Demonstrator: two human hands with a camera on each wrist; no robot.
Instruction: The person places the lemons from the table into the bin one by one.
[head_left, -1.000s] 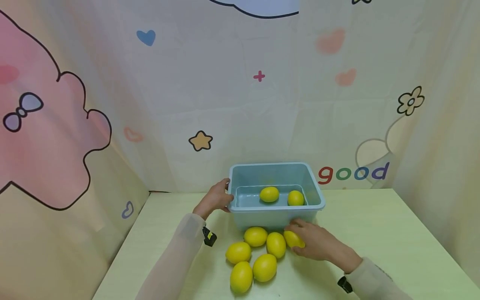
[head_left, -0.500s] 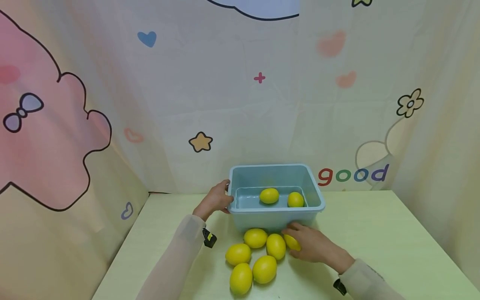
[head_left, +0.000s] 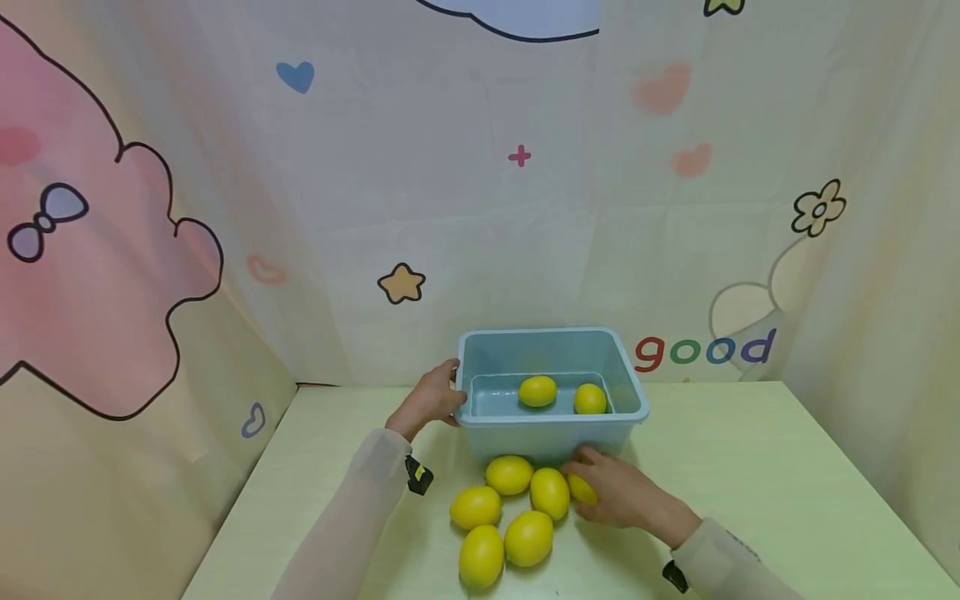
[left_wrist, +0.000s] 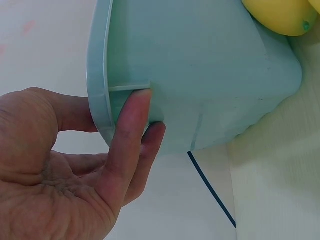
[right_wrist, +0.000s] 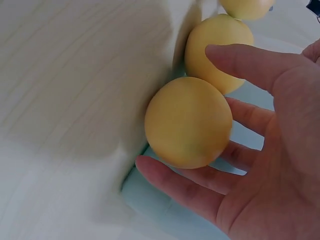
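Note:
A light blue plastic tub (head_left: 551,437) stands at the back of the table with two lemons (head_left: 537,391) inside. My left hand (head_left: 431,400) grips its left rim; in the left wrist view, fingers press on both sides of the tub's lip (left_wrist: 99,75). At the tub's front right, my right hand (head_left: 626,492) reaches around a lemon (right_wrist: 189,122) lying on the table. Its fingers are spread along the lemon's far side, between it and the tub. The thumb stands apart from this lemon and overlaps a neighbouring lemon (right_wrist: 217,40) in the right wrist view.
Several more lemons (head_left: 528,538) lie clustered on the pale table (head_left: 750,475) in front of the tub. Behind the tub hangs a printed curtain (head_left: 585,233), with the word "good" low on its right. Side curtains (head_left: 900,275) flank the table.
My right hand has shifted slightly left and covers more of the lemon in the head view. The left hand stays on the tub's rim, and the tub keeps its place.

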